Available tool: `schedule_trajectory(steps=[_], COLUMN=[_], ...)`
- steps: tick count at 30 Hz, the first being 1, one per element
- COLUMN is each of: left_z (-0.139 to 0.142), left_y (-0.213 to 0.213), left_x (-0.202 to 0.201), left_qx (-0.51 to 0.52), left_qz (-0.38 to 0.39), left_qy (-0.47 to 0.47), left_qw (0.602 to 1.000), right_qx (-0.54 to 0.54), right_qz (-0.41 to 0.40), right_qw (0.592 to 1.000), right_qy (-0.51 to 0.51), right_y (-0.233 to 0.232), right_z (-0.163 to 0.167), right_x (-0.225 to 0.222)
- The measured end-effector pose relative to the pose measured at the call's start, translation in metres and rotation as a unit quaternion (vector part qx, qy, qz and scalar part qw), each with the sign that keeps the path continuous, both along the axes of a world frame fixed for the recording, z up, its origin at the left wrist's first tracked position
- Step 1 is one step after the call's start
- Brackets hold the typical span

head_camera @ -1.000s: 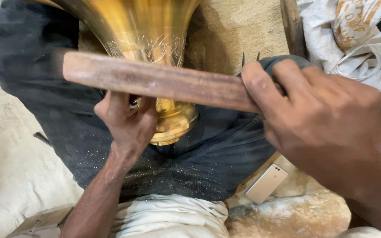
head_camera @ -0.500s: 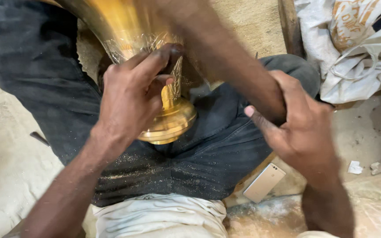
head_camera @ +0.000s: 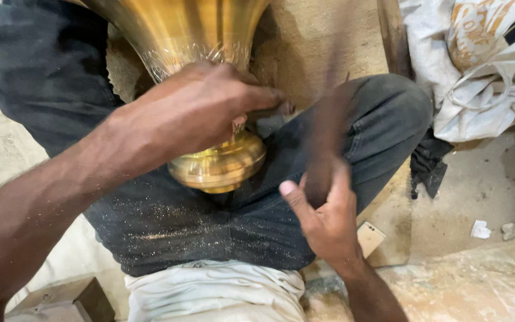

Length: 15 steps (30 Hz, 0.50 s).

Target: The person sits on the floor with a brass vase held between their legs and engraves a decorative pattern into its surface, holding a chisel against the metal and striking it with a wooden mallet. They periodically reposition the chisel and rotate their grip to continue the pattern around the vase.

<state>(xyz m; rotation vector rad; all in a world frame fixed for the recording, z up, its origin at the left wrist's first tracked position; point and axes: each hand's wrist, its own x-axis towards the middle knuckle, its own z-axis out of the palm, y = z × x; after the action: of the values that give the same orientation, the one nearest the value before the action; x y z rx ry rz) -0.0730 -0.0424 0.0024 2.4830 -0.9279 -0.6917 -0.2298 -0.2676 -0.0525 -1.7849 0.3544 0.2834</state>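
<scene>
- Two bare hands work over a brass vessel point(head_camera: 210, 89) in the single head view, which looks straight down at the person's lap.
- The left hand point(head_camera: 201, 110) comes in from the lower left of the frame and sits at centre, its fingers curled tightly round the narrow neck of the vessel, just above the rounded base.
- The brass vessel flares wide toward the top edge of the frame; its round, ringed base point(head_camera: 219, 167) points down at the lap, resting between the thighs in dark trousers point(head_camera: 168, 226).
- Fine golden filings speckle the trousers below the base.
- The right hand point(head_camera: 323, 217) is right of centre and lower, closed round a wooden stick point(head_camera: 326, 143), thumb up along its side.
- The stick rises from that hand toward the upper middle of the frame and is blurred, so its upper end cannot be made out.
- A white cloth point(head_camera: 216, 292) lies across the waist at the bottom centre.
- Crumpled white sacks point(head_camera: 478, 77) fill the upper right corner.
- A small pale flat block point(head_camera: 369, 238) lies on the dusty floor point(head_camera: 478, 280) just right of the right wrist.
- A wooden block point(head_camera: 61, 301) shows in the lower left corner.
</scene>
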Motion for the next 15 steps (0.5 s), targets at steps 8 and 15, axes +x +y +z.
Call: schedule_trajectory(steps=[8, 15], left_z=[-0.005, -0.012], left_y=[-0.004, 0.013], left_x=[0.009, -0.021], left_qx=[-0.047, -0.203], left_qz=[-0.057, 0.177], left_qy=[-0.083, -0.173], left_qw=[0.994, 0.947], right_qx=[-0.039, -0.086], right_qz=[-0.024, 0.021], right_qw=[0.998, 0.993], right_qy=[-0.043, -0.082], right_y=[0.023, -0.009], right_z=[0.001, 0.008], right_x=[0.012, 0.028])
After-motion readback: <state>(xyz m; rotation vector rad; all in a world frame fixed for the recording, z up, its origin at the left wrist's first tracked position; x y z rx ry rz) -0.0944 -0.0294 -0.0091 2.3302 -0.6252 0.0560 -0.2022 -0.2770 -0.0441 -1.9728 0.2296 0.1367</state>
